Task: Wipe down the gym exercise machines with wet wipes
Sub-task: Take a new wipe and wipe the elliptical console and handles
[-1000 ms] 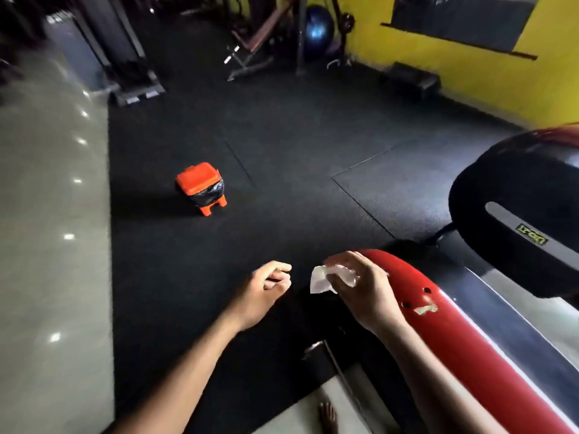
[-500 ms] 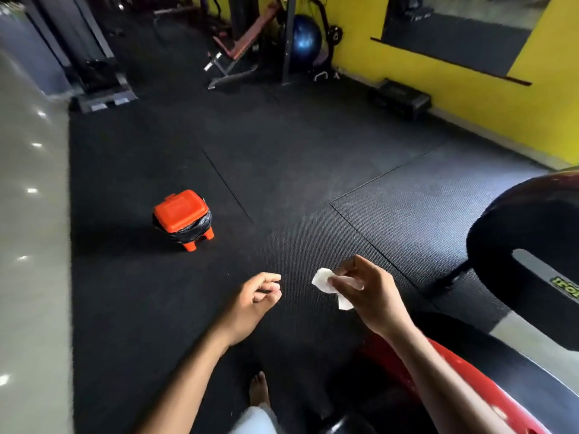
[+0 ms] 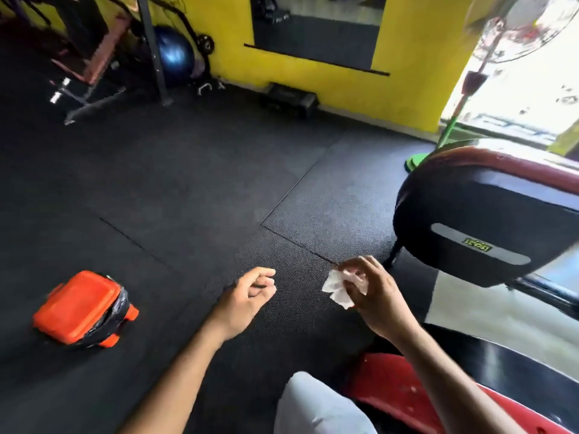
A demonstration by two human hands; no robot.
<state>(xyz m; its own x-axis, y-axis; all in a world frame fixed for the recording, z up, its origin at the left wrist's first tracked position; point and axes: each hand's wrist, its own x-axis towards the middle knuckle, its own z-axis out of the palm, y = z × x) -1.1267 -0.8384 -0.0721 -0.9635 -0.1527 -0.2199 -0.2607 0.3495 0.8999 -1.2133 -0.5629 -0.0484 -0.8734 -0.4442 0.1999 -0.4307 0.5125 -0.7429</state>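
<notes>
Head cam has your right hand [image 3: 374,296] pinching the crumpled wet wipe [image 3: 336,288] out over the floor mat [image 3: 194,189], just beside the treadmill [image 3: 488,227], while your left hand [image 3: 247,297] hangs loosely curled, holding nothing.

The floor [image 3: 194,189] is matt black rubber matting with a fine pebbled grain. On it, the orange bin [image 3: 78,306] looks like smooth plastic, lined with a glossy black bag. Right of the bin, the wipe [image 3: 336,288] is thin, crumpled white cloth or paper. Beyond the wipe, the machine's black cover [image 3: 470,208] is glossy plastic, and its red shell [image 3: 391,389] is shiny and scuffed.
</notes>
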